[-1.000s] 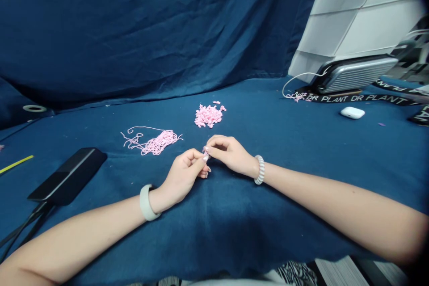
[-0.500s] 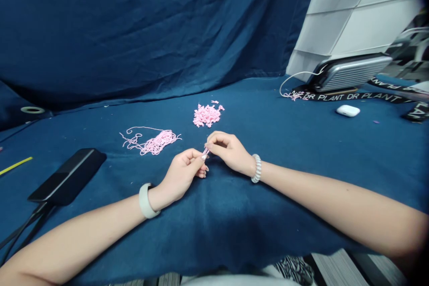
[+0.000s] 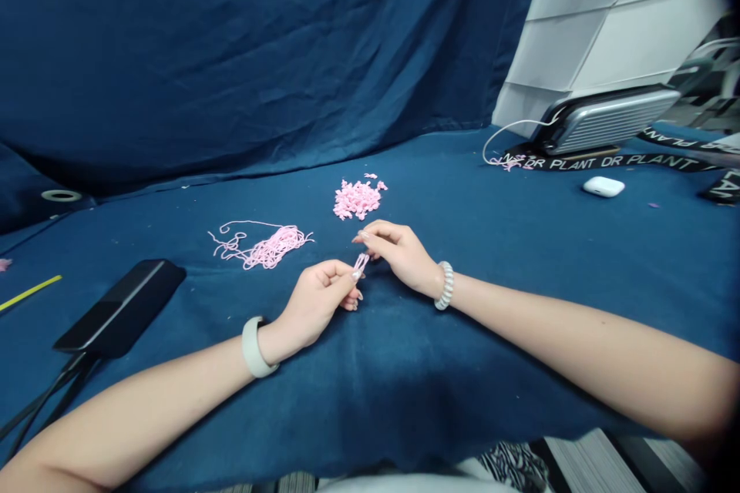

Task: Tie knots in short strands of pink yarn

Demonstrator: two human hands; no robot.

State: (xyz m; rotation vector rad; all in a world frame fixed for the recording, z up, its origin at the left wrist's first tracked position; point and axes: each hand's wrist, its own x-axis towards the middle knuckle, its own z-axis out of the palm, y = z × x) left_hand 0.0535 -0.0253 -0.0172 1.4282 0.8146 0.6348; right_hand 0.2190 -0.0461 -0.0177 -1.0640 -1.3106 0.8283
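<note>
**Left hand [image 3: 312, 304]:** fingers curled, thumb and forefinger closed on a short loop of pink yarn [image 3: 361, 265]; palm turned inward, resting low over the cloth.

**Right hand [image 3: 401, 254]:** fingers loosely curled, tips just beside the top of the loop; contact with the yarn cannot be told, nor whether the grip is closed.

**Yarn in hand:** stands tilted up and to the right from the left fingertips, between the two hands; it appears doubled, with a narrow opening along its length.

**Yarn on cloth:** a loose bundle of pink yarn [image 3: 260, 248] with trailing strands lies ahead and left of the hands. A pile of short pink yarn pieces [image 3: 357, 199] lies straight ahead, well apart from the bundle, with a few pieces scattered at its edge.

**Wrists:** pale silicone wristband [image 3: 251, 347] on left; coiled spiral bracelet [image 3: 445, 285] on right.

**Left of work area:** black smartphone [image 3: 121, 308], face down or dark-screened, with black cable [image 3: 52, 400] running toward the lower left corner; yellow strip [image 3: 28, 293] near the left edge; roll of tape [image 3: 61, 196] at the back.

**Right of work area:** white earbud case [image 3: 603, 186]; ribbed silver case [image 3: 607, 122] behind a black "DR PLANT" lanyard [image 3: 613, 162]; white cable [image 3: 514, 135] curving from the silver case down to the lanyard.

**Surface:** dark blue cloth [image 3: 405, 370], draped up behind as a backdrop.
</note>
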